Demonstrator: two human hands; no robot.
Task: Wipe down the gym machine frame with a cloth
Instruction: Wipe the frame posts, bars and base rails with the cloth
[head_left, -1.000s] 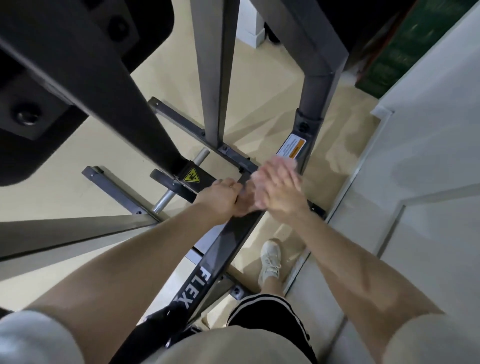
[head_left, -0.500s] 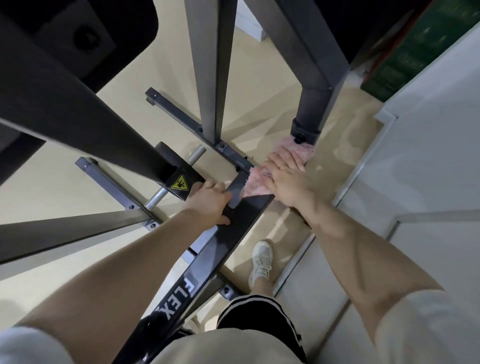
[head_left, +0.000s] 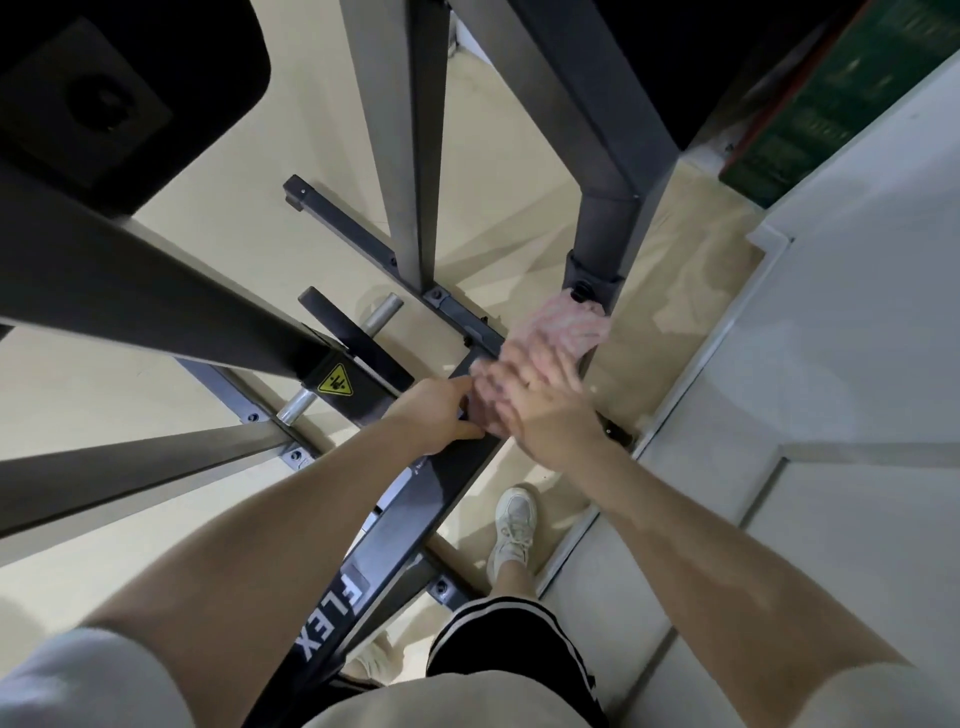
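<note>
The dark gym machine frame (head_left: 452, 483) slopes up from my waist, with "FLEX" printed on it. My left hand (head_left: 436, 410) grips the bar's left edge, fingers curled over it. A pink cloth (head_left: 566, 325) lies on the upper end of the bar, just below the thick upright post (head_left: 602, 234). My right hand (head_left: 540, 400) presses flat on the cloth's near part with straight fingers and is blurred by motion. Part of the cloth is hidden under that hand.
Grey uprights (head_left: 410, 130) and angled beams (head_left: 130, 291) crowd the left and centre. A yellow warning sticker (head_left: 335, 383) and a chrome peg (head_left: 382, 312) sit left of my hands. A white wall (head_left: 857, 338) stands on the right; my shoe (head_left: 514, 525) is on the beige floor.
My right hand has slid back down the bar toward my left hand, blurring, leaving more of the cloth exposed above the fingers. The left hand keeps its grip.
</note>
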